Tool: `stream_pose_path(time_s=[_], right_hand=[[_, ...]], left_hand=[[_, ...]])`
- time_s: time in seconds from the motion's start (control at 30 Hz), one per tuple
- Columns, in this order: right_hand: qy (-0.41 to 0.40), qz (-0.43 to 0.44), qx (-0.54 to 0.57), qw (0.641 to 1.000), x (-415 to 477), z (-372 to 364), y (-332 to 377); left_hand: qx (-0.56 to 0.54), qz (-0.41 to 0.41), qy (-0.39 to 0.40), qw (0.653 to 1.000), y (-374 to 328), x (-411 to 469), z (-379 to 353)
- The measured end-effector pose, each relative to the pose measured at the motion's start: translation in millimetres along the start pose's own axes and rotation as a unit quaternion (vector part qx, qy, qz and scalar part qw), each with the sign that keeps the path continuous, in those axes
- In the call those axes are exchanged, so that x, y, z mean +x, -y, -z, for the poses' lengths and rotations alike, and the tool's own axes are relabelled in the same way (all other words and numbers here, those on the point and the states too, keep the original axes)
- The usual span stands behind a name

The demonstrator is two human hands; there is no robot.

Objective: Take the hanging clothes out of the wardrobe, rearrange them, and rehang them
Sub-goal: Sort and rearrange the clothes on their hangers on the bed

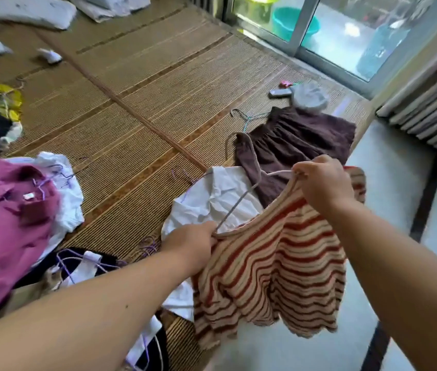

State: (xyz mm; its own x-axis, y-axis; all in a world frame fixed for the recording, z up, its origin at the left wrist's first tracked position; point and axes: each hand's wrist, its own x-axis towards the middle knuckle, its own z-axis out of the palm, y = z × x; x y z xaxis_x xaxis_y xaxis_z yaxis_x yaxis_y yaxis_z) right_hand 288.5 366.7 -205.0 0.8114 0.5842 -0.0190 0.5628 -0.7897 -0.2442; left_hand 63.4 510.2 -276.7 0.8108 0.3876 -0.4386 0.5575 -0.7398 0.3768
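Note:
A cream and red striped knit top [273,266] hangs in front of me, held up by its two shoulders on a pale wire hanger [241,194]. My left hand [193,245] pinches the left shoulder together with the hanger's end. My right hand [324,183] grips the right shoulder and the hanger's other arm. The hanger's hook points up and away over a brown dress [303,145] lying on the mat. A white shirt [212,204] lies under the striped top.
A woven straw mat [131,103] covers the bed. A magenta garment [6,226] on a purple hanger, white cloth and dark clothes are piled at left. Grey cap [311,99], phone [280,92] and a spare hanger [246,117] lie beyond the dress. Radiator [431,108] and glass door stand at right.

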Motion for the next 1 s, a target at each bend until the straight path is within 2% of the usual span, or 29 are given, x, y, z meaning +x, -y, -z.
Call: stream_pose_path(time_s=[0.27, 0.4, 0.63, 0.7, 0.8, 0.87, 0.93, 1.0], right_hand=[[0.058, 0.037, -0.020, 0.997, 109, -145, 55], [0.095, 0.002, -0.040, 0.995, 132, -216, 57], [0.191, 0.017, 0.049, 0.980, 102, -318, 48], [0.230, 0.030, 0.050, 0.971, 89, -335, 46], [0.281, 0.065, -0.042, 0.956, 79, -356, 44], [0.282, 0.063, -0.046, 0.956, 78, -357, 45], [0.243, 0.065, -0.032, 0.967, 74, -350, 51], [0.196, 0.080, -0.017, 0.977, 61, -336, 61]], left_hand=[[0.029, 0.137, -0.055, 0.989, 91, 86, -48], [0.070, 0.159, -0.013, 0.985, 118, 130, -70], [0.085, 0.199, 0.019, 0.976, 142, 183, -105], [0.101, 0.205, -0.018, 0.973, 141, 188, -114], [0.015, 0.238, -0.082, 0.968, 137, 188, -129], [0.012, 0.199, -0.073, 0.977, 138, 180, -135], [0.037, 0.122, -0.062, 0.990, 141, 169, -138], [0.022, 0.090, -0.045, 0.995, 144, 155, -132]])
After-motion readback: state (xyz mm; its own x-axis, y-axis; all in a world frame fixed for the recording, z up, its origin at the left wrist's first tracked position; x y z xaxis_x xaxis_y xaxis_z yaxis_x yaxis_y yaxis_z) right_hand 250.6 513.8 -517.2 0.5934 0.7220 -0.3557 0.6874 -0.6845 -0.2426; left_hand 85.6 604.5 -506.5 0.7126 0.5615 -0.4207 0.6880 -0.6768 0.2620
